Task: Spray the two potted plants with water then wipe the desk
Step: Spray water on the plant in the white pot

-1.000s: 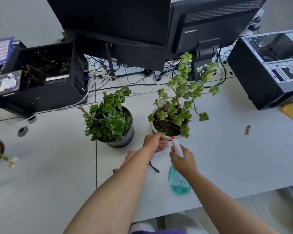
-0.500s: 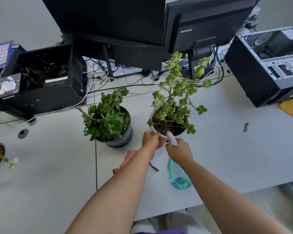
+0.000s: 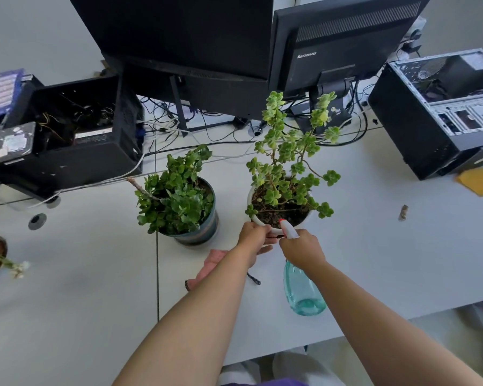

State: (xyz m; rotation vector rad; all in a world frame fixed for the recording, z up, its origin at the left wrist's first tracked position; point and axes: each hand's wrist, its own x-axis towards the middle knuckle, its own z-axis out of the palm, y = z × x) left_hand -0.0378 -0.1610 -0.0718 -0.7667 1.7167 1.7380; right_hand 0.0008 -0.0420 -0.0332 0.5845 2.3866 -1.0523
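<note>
Item: white pot (image 3: 265,222) of the taller plant, near desk (image 3: 374,246) edge, left hand (image 3: 253,237) clamped on its rim, seemingly steadying it; right hand (image 3: 301,247) gripping teal spray bottle (image 3: 301,293), nozzle aimed at the soil; dark-potted plant (image 3: 179,196) just beside.

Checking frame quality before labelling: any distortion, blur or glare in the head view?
Head view: wide-angle bending at the edges, so the monitors and open computer case lean outward; centre sharp, with the white pot, left hand and right hand on the spray bottle crisp; soft even light, faint shadows on the desk, no strong glare.
</note>
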